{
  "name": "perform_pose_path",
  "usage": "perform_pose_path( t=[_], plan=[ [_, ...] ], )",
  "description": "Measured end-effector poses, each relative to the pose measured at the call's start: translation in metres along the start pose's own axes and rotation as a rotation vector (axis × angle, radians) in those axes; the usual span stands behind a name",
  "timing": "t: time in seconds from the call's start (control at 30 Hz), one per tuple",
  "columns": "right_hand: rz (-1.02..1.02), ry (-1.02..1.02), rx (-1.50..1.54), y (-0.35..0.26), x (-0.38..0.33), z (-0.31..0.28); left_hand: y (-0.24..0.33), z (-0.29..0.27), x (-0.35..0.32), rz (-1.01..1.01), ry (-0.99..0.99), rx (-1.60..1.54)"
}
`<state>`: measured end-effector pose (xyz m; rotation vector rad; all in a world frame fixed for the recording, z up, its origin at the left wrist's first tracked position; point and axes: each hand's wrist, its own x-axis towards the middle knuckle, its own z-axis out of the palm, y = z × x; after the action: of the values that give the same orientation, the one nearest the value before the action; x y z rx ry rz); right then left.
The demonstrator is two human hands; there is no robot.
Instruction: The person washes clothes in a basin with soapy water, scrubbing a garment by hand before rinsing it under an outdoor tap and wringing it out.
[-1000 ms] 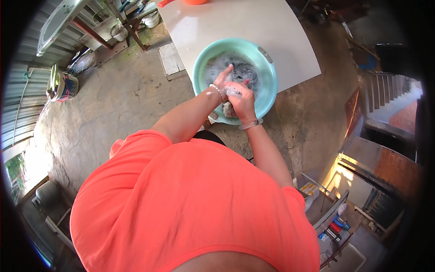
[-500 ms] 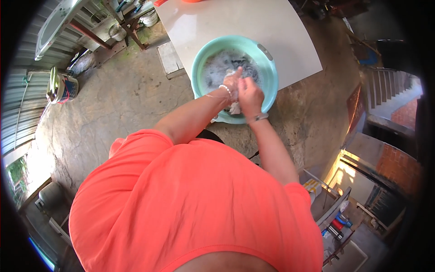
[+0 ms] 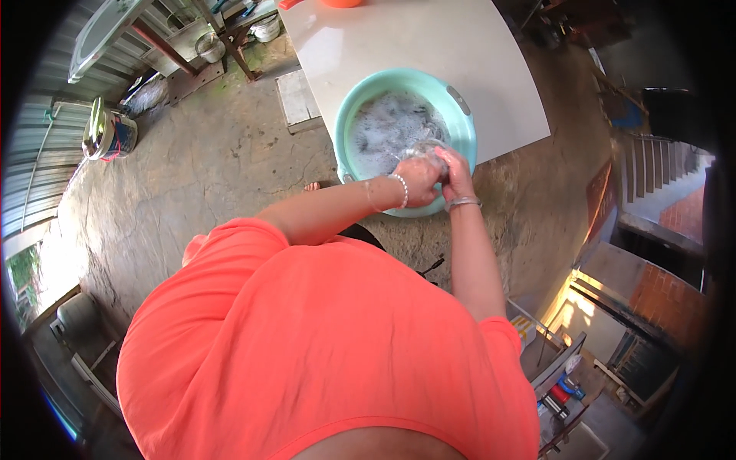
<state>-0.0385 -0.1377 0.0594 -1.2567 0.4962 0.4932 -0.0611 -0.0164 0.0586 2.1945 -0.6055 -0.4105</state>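
A mint-green plastic basin holds cloudy, sudsy water with dark fabric showing under the foam. Over its near right part, my two hands are close together on a wet, soapy greyish cloth. My left hand, with a beaded bracelet at the wrist, is closed on the near part of the cloth. On the right side of the bunch, my right hand is closed too, a bangle on its wrist. The hands hide part of the cloth and the basin's near rim.
Under the basin's far side is a pale tabletop, with an orange container at its far edge. A bucket stands on the concrete floor by the corrugated wall at left. Steps rise at right.
Both hands have moved right and nearer, from over the middle of the basin to its near right side. The cloth is now bunched between them, and the view has shifted slightly.
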Motion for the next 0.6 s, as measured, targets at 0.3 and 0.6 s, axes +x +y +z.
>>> perform_pose_path(
  t=[0.3, 0.6],
  plan=[
    [-0.411, -0.015, 0.043, -0.044, -0.026, 0.019, -0.029, -0.004, 0.014, -0.649, 0.303, -1.921],
    [-0.050, -0.173, 0.009, 0.005, -0.030, 0.010, -0.062, -0.014, 0.045, -0.677, 0.326, -2.281]
  ],
)
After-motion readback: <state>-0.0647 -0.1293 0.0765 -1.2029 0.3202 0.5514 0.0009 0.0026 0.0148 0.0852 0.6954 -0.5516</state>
